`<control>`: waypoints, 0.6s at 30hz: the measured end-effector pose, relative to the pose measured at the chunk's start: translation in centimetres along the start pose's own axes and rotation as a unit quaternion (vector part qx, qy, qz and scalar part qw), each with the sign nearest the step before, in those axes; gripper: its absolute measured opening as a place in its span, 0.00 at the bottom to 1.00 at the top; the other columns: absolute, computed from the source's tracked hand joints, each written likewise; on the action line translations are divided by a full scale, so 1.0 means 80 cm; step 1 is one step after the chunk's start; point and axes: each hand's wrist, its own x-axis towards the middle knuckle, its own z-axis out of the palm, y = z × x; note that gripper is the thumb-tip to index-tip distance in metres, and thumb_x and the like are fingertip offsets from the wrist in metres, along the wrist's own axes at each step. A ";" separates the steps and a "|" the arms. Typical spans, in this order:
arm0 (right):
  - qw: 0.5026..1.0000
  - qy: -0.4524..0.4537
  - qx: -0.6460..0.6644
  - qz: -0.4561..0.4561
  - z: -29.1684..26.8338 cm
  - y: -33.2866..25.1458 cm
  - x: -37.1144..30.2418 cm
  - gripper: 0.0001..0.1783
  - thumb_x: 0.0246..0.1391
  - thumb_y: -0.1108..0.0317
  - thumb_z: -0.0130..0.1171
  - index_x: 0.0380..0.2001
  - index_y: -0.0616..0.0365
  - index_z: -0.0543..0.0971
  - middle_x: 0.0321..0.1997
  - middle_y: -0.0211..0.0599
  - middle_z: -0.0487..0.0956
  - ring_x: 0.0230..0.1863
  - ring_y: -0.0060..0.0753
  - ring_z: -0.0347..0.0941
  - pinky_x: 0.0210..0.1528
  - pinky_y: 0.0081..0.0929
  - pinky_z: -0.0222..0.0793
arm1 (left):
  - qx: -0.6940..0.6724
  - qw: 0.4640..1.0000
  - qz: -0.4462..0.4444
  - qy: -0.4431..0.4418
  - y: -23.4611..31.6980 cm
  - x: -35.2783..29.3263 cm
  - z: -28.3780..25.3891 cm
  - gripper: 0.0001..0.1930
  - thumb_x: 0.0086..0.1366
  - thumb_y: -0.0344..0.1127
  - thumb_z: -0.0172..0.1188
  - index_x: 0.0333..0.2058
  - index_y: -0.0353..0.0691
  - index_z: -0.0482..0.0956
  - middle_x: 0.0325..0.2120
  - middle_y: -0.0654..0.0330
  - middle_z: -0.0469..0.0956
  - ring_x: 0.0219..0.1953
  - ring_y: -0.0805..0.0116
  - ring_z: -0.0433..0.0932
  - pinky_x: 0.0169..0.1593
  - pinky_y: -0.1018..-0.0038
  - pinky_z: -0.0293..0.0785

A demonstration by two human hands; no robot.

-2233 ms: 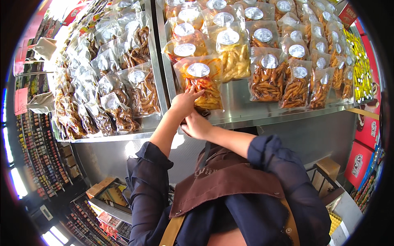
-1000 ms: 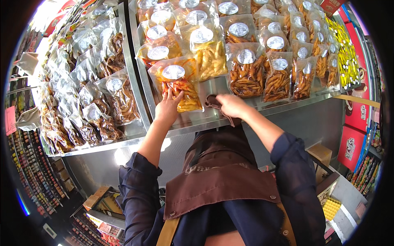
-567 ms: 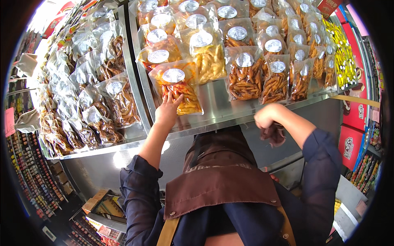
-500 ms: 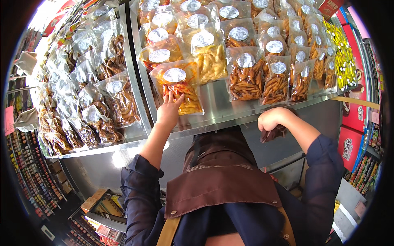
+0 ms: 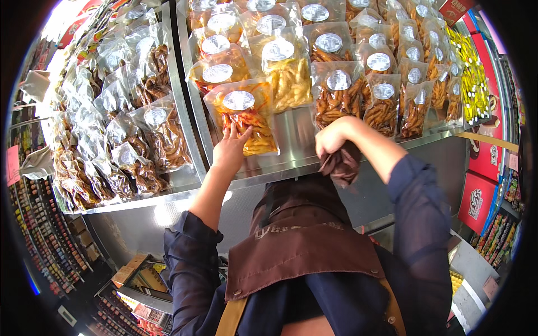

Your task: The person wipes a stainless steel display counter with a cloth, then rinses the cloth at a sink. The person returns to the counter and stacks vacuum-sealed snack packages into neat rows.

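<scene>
My left hand (image 5: 228,150) lies with its fingers spread on a clear bag of red-and-yellow chicken feet (image 5: 258,137) at the front of the metal display counter (image 5: 296,124). A dark brown cloth (image 5: 341,162) hangs from my right hand (image 5: 335,136), which is closed on it at the counter's front edge. Just beyond that hand stand bags of browned chicken feet (image 5: 338,105) with oval white labels. A bag of pale yellow chicken feet (image 5: 288,83) stands behind the strip of bare metal between my hands.
A metal divider (image 5: 188,92) separates these bags from a left section of dark brown bagged meats (image 5: 163,134). Yellow packets (image 5: 472,73) line the far right end, beside red boxes (image 5: 477,199). Below the counter at left is an open box (image 5: 147,280).
My right hand has moved left along the counter's front edge, carrying the brown cloth with it. My left hand stays on the same bag.
</scene>
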 end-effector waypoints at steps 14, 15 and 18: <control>0.932 0.321 -0.118 0.123 0.067 -0.092 0.168 0.19 0.38 0.53 0.59 0.31 0.55 0.81 0.39 0.36 0.79 0.50 0.40 0.71 0.43 0.46 0.65 | -0.065 0.997 -0.007 0.034 0.004 -0.004 0.002 0.40 0.53 0.25 0.53 0.64 0.63 0.54 0.64 0.44 0.51 0.64 0.47 0.57 0.52 0.65 0.73; 0.928 0.331 -0.131 0.107 0.071 -0.085 0.162 0.23 0.38 0.48 0.60 0.32 0.54 0.82 0.39 0.34 0.79 0.48 0.40 0.72 0.42 0.44 0.65 | -0.052 0.998 -0.008 0.039 0.005 -0.003 0.001 0.40 0.53 0.25 0.53 0.64 0.63 0.54 0.64 0.44 0.51 0.64 0.47 0.57 0.51 0.66 0.74; 0.934 0.288 -0.114 0.176 0.081 -0.051 0.111 0.27 0.35 0.42 0.62 0.32 0.54 0.82 0.39 0.34 0.79 0.47 0.40 0.72 0.41 0.45 0.65 | -0.043 0.999 -0.019 0.026 0.011 -0.004 -0.005 0.41 0.53 0.23 0.51 0.64 0.63 0.53 0.64 0.45 0.51 0.64 0.48 0.58 0.48 0.66 0.75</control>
